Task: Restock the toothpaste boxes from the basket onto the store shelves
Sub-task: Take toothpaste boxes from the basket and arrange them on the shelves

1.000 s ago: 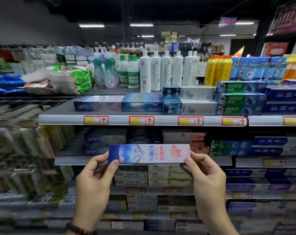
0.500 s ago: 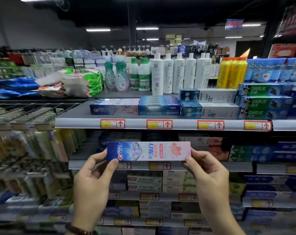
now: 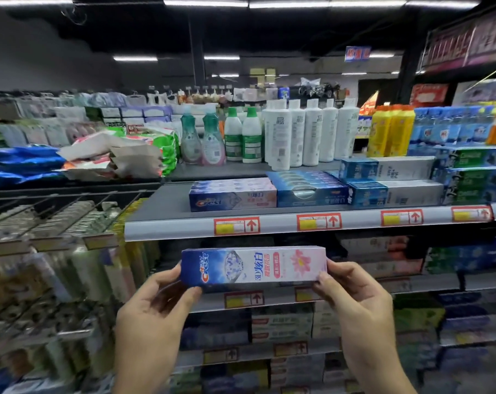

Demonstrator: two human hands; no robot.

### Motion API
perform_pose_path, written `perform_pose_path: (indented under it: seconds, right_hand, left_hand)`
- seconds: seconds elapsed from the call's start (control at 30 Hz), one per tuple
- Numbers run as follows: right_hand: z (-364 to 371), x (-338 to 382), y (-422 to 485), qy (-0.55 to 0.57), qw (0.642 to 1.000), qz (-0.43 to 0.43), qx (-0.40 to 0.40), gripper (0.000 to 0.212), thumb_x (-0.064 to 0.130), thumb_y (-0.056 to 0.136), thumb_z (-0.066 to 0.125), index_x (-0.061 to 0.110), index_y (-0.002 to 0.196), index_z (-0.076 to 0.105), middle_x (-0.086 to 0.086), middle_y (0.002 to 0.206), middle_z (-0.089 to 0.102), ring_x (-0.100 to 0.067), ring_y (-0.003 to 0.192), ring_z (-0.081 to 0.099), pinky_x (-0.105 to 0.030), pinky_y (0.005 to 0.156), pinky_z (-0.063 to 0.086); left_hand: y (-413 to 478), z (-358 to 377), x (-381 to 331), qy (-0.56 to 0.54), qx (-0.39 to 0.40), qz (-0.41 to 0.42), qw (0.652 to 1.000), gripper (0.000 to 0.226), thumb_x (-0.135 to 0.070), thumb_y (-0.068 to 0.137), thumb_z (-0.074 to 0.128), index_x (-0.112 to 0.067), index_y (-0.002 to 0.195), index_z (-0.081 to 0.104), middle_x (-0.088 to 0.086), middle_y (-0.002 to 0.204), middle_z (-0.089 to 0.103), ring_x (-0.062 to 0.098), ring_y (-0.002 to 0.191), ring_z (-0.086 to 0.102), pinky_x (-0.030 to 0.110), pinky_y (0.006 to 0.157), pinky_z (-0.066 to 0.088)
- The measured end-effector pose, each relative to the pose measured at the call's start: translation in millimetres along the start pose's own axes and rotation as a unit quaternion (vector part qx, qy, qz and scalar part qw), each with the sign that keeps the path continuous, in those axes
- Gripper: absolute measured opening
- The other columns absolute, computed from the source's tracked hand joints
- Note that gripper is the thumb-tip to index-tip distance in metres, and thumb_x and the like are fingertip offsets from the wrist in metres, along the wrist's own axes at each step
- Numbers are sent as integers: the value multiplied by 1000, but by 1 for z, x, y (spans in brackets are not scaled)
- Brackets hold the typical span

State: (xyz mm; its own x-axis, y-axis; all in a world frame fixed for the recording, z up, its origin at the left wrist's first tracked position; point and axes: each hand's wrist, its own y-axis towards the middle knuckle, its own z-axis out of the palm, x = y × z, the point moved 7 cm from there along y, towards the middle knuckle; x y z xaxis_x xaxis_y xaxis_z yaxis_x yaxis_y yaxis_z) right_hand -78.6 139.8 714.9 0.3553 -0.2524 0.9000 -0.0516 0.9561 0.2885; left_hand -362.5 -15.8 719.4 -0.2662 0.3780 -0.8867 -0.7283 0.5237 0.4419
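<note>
You hold the Crest toothpaste box (image 3: 253,267) level; left hand (image 3: 152,314) and right hand (image 3: 357,305) pinch its ends; likely light, crushable card; grip ends gently.

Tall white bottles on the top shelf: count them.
5, in one row right of the green-capped bottles: leftmost, second, third, fourth, rightmost. More may stand hidden behind.

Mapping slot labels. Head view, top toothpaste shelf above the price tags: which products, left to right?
Stacked Crest toothpaste boxes → blue toothpaste boxes → blue-and-white toothpaste boxes → green toothpaste boxes.
</note>
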Motion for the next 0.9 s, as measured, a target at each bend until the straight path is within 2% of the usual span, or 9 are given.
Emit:
perform_pose_path:
  seconds: [0.17, 0.37, 0.53, 0.67, 0.9]
  right_hand:
    - [32, 2, -11, -20, 1000, -14, 4, 17, -2, 92, 74, 13, 98, 79, -9, 101, 81, -27, 96, 76, -35, 87, 65]
    - [53, 10, 0, -49, 998, -40, 30, 27, -8, 86, 80, 11, 103, 74, -2, 100, 81, -15, 90, 76, -19, 76, 59]
    - [63, 10, 17, -65, 995, -46, 65, 31, -5, 87, 80, 14, 111, 74, 2, 107, 81, -16, 98, 78, -23, 82, 61]
    - [63, 7, 32, -58, 994, -50, 74, 31, -7, 89, 77, 12, 112, 74, 0, 118, 79, -18, 105, 77, -28, 92, 62]
    - [61, 5, 47, -47, 994, -66, 77, 30, -11, 91, 73, 11, 111, 74, 1, 114, 80, -16, 104, 76, -23, 87, 61]
  left_hand:
    - [25, -20, -2, -11, 1, 15, 1000, 43, 16, 81, 75, -22, 101, 74, -17, 97, 80, -2, 88, 74, 10, 85, 55]
    - [43, -24, 3, -7, 0, 11, 1000, 46, 15, 83, 75, -27, 103, 75, -15, 99, 80, 2, 91, 75, 19, 91, 58]
    - [56, -24, 5, 7, -14, 15, 1000, 47, 8, 85, 76, -34, 105, 75, -14, 102, 80, 4, 95, 75, 16, 88, 57]
    - [64, -20, 2, 0, -22, 17, 1000, 43, 9, 86, 75, -30, 105, 76, -11, 102, 81, 4, 91, 75, 18, 88, 58]
    - [69, -11, 6, 23, -20, 27, 999, 37, 3, 87, 77, -30, 103, 76, -11, 103, 80, 9, 96, 75, 12, 84, 56]
